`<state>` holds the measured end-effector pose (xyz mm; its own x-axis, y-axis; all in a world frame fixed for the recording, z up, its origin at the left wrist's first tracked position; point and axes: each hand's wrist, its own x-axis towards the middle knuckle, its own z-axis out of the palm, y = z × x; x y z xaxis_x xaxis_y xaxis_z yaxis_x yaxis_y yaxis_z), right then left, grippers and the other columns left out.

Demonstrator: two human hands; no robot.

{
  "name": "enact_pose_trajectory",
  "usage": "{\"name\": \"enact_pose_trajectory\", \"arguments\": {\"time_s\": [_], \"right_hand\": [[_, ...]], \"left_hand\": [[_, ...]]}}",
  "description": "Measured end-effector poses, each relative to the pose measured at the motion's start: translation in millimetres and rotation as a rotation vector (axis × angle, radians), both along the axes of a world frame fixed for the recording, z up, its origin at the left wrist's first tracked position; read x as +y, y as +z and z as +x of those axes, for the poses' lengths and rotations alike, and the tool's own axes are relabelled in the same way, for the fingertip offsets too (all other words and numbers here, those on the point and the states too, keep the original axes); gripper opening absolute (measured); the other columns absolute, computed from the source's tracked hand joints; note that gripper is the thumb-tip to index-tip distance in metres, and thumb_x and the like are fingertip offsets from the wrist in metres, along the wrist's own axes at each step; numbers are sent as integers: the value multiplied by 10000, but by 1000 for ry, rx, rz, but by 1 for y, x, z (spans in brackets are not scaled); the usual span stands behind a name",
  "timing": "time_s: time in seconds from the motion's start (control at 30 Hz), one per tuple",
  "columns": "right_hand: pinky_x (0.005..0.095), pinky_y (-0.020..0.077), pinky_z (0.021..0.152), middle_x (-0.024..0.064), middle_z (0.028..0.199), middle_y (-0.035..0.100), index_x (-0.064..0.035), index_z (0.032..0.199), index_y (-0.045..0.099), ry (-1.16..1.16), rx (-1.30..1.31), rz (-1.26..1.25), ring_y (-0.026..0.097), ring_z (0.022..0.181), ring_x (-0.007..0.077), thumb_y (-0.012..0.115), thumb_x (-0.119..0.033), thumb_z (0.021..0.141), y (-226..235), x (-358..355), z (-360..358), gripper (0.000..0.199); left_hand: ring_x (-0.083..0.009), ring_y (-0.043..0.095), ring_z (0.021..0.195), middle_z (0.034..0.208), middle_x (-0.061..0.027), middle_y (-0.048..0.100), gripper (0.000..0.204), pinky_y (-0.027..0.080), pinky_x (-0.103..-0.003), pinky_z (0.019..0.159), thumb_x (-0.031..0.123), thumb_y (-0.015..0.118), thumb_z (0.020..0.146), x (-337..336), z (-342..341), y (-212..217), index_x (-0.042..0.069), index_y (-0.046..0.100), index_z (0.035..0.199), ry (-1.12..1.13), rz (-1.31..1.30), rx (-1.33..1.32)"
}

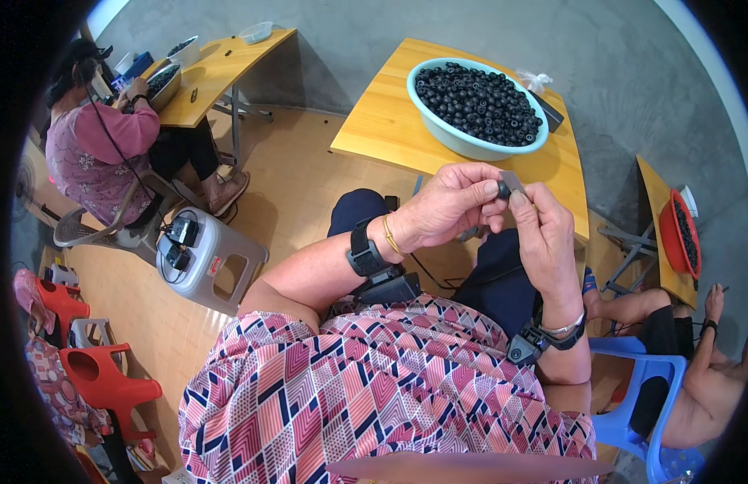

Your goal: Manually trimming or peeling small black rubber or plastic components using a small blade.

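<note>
My left hand (457, 200) pinches a small round black part (503, 190) between thumb and fingertips. Close against it, my right hand (543, 230) grips a thin, flat grey blade-like piece (512, 180), its edge touching or nearly touching the black part. Both hands are raised above my lap, near the front edge of a yellow wooden table (374, 117). A light blue basin (471, 148) on that table is heaped with small black ring-shaped parts (479, 101), the same kind as far as I can see.
Beside the basin lie a clear plastic bag (535, 81) and a dark box-like object (549, 113). A grey stool (213, 258) with black devices stands left. Another person (108, 161) works at the far-left table (229, 68). A red basin (681, 234) and a blue chair (644, 387) are right.
</note>
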<state>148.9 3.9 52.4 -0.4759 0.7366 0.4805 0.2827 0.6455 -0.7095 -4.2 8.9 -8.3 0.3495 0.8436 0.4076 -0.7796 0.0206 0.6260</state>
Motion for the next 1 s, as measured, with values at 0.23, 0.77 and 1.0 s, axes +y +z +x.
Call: {"name": "enact_pose_trajectory", "arguments": {"time_s": [0.23,0.77,1.0], "right_hand": [[248,422,530,70,645,587,16,793,526,25,46,-47,550,575,120,452,-98,898,0,-3,-2,172],[267,425,556,80,641,557,4,769,520,44,7,19,553,590,163,496,-121,877,-17,3,1,166],[246,434,609,43,731,571,9,873,540,-45,161,91,535,658,115,529,-139,872,-22,6,8,148]], "left_hand": [[-135,533,688,738,-28,508,224,493,-275,666,186,524,876,2,-1,-2,6,543,1007,-1,-18,31],[-126,565,698,823,-55,591,204,498,-265,647,124,536,863,2,3,-1,10,572,1028,127,-71,133],[-100,466,673,742,-7,515,231,441,-265,635,172,552,858,2,-2,0,23,576,1032,-30,-105,-23]]}}
